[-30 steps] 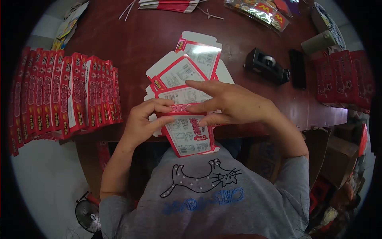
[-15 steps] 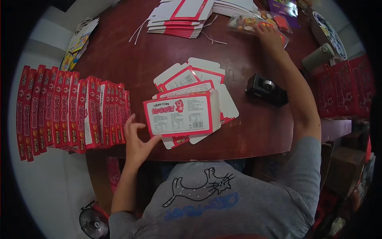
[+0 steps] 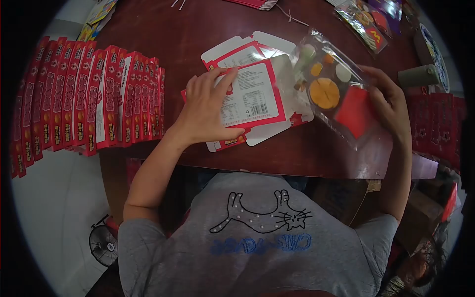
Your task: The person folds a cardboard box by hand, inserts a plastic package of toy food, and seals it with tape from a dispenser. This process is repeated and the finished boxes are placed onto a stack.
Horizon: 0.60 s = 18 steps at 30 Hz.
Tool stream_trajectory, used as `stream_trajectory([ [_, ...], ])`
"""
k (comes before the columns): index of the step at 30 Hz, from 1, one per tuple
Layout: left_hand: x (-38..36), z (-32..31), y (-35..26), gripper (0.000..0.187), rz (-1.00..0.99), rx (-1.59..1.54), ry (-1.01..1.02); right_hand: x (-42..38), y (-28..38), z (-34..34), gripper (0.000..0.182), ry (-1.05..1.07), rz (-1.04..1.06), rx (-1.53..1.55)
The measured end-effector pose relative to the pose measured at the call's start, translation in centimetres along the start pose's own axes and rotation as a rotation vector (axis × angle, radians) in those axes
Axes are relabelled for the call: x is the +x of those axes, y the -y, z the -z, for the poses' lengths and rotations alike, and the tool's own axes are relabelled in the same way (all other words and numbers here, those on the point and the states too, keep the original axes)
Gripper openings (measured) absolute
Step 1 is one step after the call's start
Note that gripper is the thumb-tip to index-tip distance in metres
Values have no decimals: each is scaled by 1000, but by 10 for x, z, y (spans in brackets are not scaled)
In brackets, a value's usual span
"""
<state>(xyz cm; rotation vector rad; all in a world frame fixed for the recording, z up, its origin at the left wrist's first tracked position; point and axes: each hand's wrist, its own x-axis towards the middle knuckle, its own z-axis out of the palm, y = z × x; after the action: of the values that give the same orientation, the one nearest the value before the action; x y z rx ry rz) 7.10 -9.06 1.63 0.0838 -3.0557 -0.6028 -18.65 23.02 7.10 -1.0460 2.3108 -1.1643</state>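
Observation:
My left hand (image 3: 210,106) grips a red-and-white printed carton (image 3: 257,96), its thumb at the near edge and fingers across the top. The carton's right end stands open, with a pale flap facing right. My right hand (image 3: 391,101) holds the right side of a clear plastic packet (image 3: 324,91) containing food-shaped pieces and a red piece. The packet hangs tilted, its left edge overlapping the carton's open end in this view. Beneath the carton lie several unfolded flat cartons (image 3: 227,52), fanned out on the table.
On the left stands a long row of upright red boxes (image 3: 84,99). Another clear packet (image 3: 363,24) lies at the far right, near a grey-green cylinder (image 3: 418,75) and a red printed bag (image 3: 438,126). A stack of cartons (image 3: 257,4) shows at the far edge.
My right hand has brought a packet from the far right to beside the carton. My left hand has moved from the carton's left corner to over its top. The view has shifted.

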Motion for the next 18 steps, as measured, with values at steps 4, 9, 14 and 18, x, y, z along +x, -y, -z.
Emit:
stream_trajectory([
  [4,-23,1,-3,122,12,-22,-101,-5,0,-5,43,33,-36,-17],
  [9,-39,10,-13,120,16,-54,-115,2,2,-9,47,311,-7,45],
  [14,-43,-13,-29,117,-172,-80,-73,7,24,-48,50,493,66,-22],
  [18,-53,-9,-29,119,-105,-37,-130,-10,20,-57,52,-46,98,25],
])
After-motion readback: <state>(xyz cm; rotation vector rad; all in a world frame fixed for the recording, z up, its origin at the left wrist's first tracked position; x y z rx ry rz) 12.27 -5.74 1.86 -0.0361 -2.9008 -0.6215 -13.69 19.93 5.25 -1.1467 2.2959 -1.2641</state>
